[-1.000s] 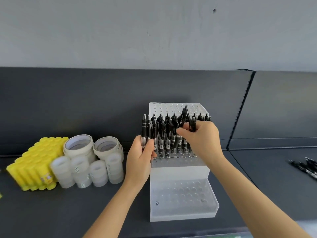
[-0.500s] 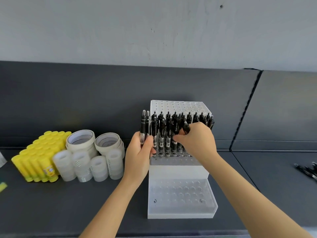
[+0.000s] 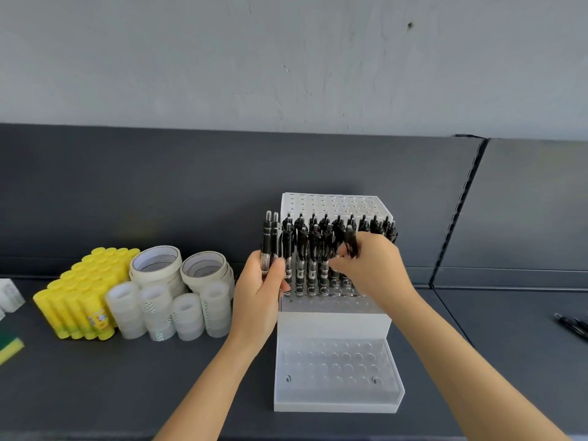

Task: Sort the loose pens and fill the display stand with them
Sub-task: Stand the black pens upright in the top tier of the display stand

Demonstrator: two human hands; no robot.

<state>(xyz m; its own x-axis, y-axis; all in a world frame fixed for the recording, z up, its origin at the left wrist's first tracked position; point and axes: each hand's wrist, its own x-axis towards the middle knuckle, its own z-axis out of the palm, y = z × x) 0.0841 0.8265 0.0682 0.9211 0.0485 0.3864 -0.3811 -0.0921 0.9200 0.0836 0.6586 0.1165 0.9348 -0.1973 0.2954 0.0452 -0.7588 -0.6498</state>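
pens [image 3: 313, 249] black | stand [image 3: 334, 326] frosted white | glue sticks [image 3: 82, 300] yellow | shelf [image 3: 159, 393] dark grey

Frosted plastic display stand [image 3: 334, 326], glossy black pens [image 3: 313, 249], matt shelf [image 3: 127, 377].

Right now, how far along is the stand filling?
Done: the middle tier of the display stand holds many pens. In hand: the right hand pinches one pen there; the left hand holds two spares. Left: the top and bottom tiers look bare, and loose pens lie at right.

Standing pens [image 3: 300, 249] crowd the display stand [image 3: 334, 326] left of the fingers of our right hand [image 3: 372, 272]; nearer us, its lower holes stand free.
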